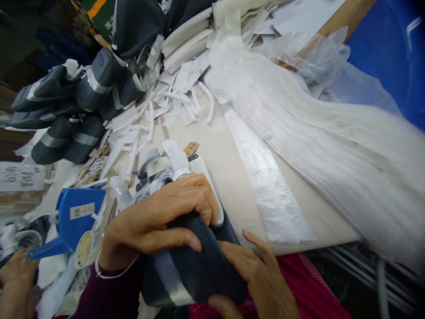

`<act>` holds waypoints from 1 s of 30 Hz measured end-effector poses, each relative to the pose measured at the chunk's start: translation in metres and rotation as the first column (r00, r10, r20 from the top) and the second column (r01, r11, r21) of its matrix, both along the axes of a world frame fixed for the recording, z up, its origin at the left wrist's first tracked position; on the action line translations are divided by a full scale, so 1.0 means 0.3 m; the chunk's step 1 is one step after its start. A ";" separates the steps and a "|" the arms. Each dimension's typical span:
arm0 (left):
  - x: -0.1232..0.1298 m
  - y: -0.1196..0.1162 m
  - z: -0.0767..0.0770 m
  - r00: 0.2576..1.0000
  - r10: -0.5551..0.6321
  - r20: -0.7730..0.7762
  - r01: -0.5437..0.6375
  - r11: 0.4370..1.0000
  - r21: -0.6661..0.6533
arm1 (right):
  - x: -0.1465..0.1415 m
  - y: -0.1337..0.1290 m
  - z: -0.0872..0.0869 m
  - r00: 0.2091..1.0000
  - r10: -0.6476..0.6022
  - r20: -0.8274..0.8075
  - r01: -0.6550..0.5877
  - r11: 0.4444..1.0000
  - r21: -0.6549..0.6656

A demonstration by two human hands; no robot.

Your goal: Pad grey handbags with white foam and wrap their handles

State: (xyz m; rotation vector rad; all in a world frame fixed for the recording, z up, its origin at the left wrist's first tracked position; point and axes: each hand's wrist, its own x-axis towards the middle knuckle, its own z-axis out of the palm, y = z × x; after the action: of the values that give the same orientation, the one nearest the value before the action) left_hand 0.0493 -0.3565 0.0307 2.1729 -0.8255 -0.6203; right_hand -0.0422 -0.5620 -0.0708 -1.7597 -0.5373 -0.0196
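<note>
A dark navy leather-like bag rests near the table edge in front of me, with a strip of clear tape around its body. My left hand lies over its top edge, thumb on the near side and fingers curled over the opening. Under those fingertips a white padded strip runs along the bag's edge. My right hand grips the right end, thumb below and one finger sticking out. Beyond my left hand lie a strap and fittings wrapped in white foam, beside a small brown tag.
A long stack of white plastic sleeves covers the right side, one sleeve lying apart. Taped dark bags pile up at back left, near white foam scraps. A blue holder and tape roll stand left, beside another person's hand.
</note>
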 end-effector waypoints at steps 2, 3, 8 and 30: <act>0.001 -0.001 0.000 1.000 -0.018 -0.005 0.018 0.999 -0.048 | 0.014 0.002 -0.021 0.993 0.018 0.120 -0.017 1.000 -0.011; 0.001 -0.002 0.000 1.000 -0.025 0.002 0.025 0.998 -0.058 | 0.022 0.002 -0.029 0.986 0.037 0.164 -0.035 0.999 -0.019; 0.001 -0.015 -0.007 0.998 -0.046 0.038 0.046 0.999 -0.005 | 0.048 -0.003 -0.030 0.980 0.160 0.116 -0.159 0.987 -0.019; 0.010 -0.039 -0.021 0.995 -0.076 0.067 0.072 0.996 0.059 | 0.139 -0.032 -0.027 0.896 0.440 0.056 -0.439 0.898 -0.038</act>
State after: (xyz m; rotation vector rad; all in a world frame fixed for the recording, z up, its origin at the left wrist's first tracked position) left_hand 0.0523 -0.3682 0.0244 2.2337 -0.9392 -0.6146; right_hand -0.0004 -0.5717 -0.0789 -1.6294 -0.9771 0.2516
